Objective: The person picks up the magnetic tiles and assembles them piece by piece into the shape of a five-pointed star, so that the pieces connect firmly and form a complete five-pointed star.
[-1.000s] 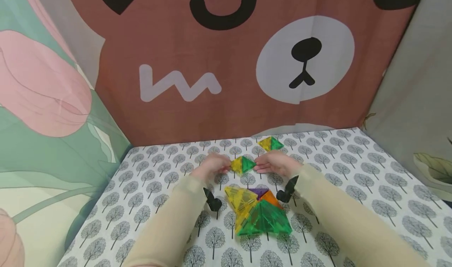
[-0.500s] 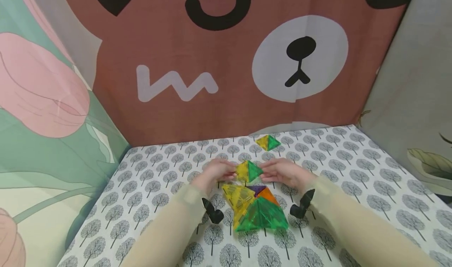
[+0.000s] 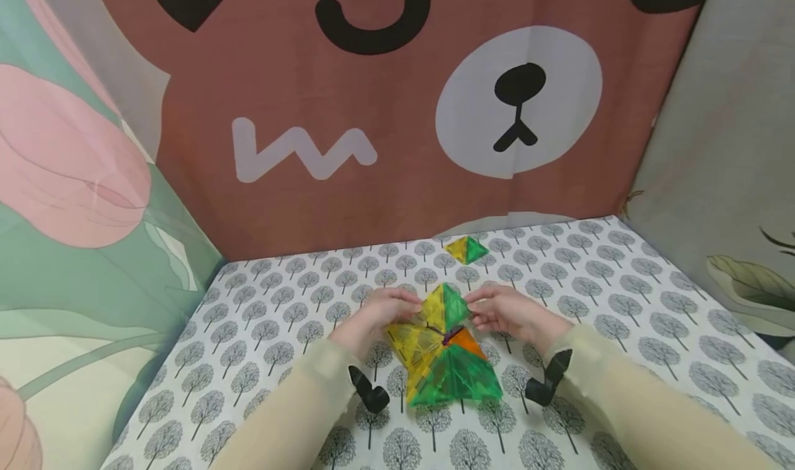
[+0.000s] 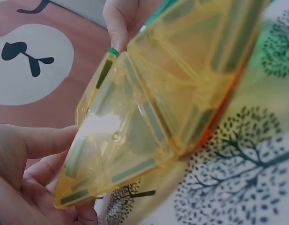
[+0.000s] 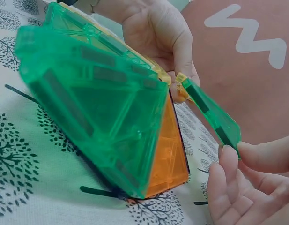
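Between my two hands stands a raised pair of see-through magnetic triangle tiles, yellow (image 3: 433, 311) and green (image 3: 456, 307), joined along one edge. My left hand (image 3: 380, 316) pinches the yellow tile's outer corner. With thumb and fingertips my right hand (image 5: 261, 183) pinches the green tile's (image 5: 214, 115) outer corner. Just below the pair sits a larger magnetic tile structure (image 3: 456, 384), with green, yellow, orange (image 5: 167, 154) and purple parts. The pair hovers at its far side; whether they touch cannot be told. In the left wrist view, the structure's yellow tiles (image 4: 177, 79) fill the middle.
A second yellow and green tile pair (image 3: 466, 250) lies flat near the back of the table. The table cloth (image 3: 261, 380) has a tree print. A brown bear-print curtain (image 3: 348, 201) closes off the back, with printed cloths at both sides.
Both hands have brought the yellow and green pair toward me, from lying behind the structure to standing tilted up at its far side. The head view has shifted slightly.
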Action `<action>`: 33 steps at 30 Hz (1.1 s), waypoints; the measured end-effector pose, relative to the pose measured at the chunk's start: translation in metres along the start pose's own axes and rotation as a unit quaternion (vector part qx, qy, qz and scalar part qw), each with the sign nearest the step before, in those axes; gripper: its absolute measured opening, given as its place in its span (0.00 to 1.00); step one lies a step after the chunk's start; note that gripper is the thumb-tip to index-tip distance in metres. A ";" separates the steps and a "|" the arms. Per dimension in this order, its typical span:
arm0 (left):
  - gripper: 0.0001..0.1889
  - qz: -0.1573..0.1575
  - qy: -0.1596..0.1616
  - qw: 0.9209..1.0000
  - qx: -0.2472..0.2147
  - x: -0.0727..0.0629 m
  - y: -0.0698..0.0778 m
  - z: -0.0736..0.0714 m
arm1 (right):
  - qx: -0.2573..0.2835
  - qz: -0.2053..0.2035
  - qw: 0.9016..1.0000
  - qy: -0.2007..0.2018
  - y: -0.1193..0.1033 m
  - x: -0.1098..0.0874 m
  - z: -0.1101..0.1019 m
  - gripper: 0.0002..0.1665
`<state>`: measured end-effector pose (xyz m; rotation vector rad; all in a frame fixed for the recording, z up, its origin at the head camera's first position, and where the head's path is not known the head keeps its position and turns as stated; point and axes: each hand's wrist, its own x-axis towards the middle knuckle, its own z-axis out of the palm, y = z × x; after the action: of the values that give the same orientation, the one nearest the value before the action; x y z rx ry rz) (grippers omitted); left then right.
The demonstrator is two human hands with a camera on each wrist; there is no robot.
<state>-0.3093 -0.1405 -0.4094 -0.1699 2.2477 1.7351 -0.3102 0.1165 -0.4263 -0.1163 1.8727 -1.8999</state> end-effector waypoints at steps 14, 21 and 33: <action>0.05 0.026 0.007 0.996 0.081 0.003 -0.012 0.003 | -0.020 0.012 1.000 0.004 0.008 0.001 0.005 0.19; 0.03 0.049 -0.017 0.992 0.119 0.004 -0.013 0.003 | -0.049 0.012 0.999 0.018 0.010 0.002 0.010 0.16; 0.02 0.049 -0.017 0.991 0.124 0.004 -0.012 0.003 | -0.072 0.005 0.997 0.019 0.008 0.001 0.015 0.13</action>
<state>-0.3091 -0.1401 -0.4228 0.0231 2.4583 1.4722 -0.3034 0.1023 -0.4335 -0.1179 2.0297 -1.7715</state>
